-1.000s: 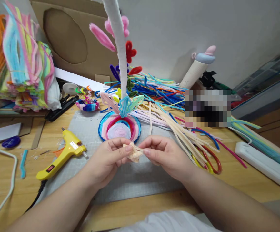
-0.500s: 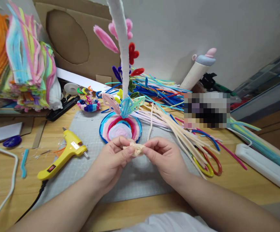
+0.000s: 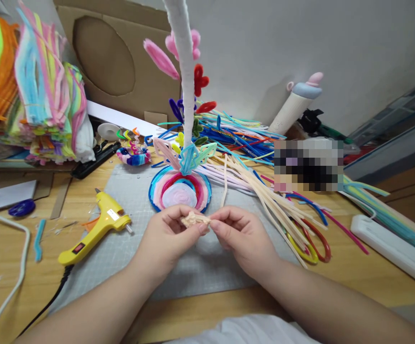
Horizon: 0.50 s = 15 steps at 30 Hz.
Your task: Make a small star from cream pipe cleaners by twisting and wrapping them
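Observation:
A small cream coil of pipe cleaner (image 3: 193,219) is pinched in my left hand (image 3: 173,234). At its right edge, my right hand (image 3: 241,236) is closed on the coil's cream strand, whose free end rises above the fingers. Just beyond the hands stands a round base (image 3: 180,193) with blue, pink and lilac rings. A pastel butterfly shape (image 3: 188,157) sits at its back, beside a white wrapped stem (image 3: 186,71) with pink, red, purple and green petals and flowers around it.
A yellow glue gun (image 3: 100,227) lies left on the grey cutting mat (image 3: 207,277). Cream pipe cleaners (image 3: 265,191) spread to the right, near a white power strip (image 3: 390,248). Colourful bundles (image 3: 38,81) stand back left; a white bottle (image 3: 293,105) leans back right.
The cream coil has tilted between my fingers and now shows more edge-on. My left thumb has shifted slightly right along it. The whole view has moved a little.

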Each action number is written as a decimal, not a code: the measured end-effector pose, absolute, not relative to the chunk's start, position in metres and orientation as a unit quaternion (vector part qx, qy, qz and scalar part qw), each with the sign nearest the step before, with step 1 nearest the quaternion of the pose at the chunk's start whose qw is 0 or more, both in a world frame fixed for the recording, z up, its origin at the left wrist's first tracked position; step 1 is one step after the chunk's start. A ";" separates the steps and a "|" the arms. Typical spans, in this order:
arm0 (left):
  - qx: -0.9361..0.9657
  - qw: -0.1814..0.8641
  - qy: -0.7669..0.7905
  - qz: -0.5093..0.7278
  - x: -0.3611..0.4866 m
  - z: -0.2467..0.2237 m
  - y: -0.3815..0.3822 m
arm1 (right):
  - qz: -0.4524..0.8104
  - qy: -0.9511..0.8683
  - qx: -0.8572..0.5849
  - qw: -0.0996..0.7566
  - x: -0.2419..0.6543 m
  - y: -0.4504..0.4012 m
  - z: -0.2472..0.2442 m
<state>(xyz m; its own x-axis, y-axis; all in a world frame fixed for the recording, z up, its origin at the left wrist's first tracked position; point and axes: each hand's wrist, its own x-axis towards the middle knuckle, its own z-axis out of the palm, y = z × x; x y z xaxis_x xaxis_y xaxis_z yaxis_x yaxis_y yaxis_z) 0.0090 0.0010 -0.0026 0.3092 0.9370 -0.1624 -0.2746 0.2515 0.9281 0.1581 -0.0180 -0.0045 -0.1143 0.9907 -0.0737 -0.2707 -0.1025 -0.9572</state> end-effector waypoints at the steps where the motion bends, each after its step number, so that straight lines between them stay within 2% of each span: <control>1: 0.419 0.696 0.383 0.439 0.009 -0.003 0.001 | 0.629 -0.414 -0.420 0.507 0.158 -0.018 -0.005; 3: 0.407 0.710 0.374 0.437 0.009 -0.004 0.002 | 0.636 -0.407 -0.427 0.497 0.158 -0.019 -0.006; 9: 0.399 0.713 0.378 0.435 0.009 -0.003 0.003 | 0.488 -0.549 -0.483 0.477 0.158 -0.025 -0.007; 15: 0.419 0.699 0.378 0.440 0.008 -0.005 0.003 | 0.425 -0.601 -0.492 0.465 0.162 -0.025 -0.001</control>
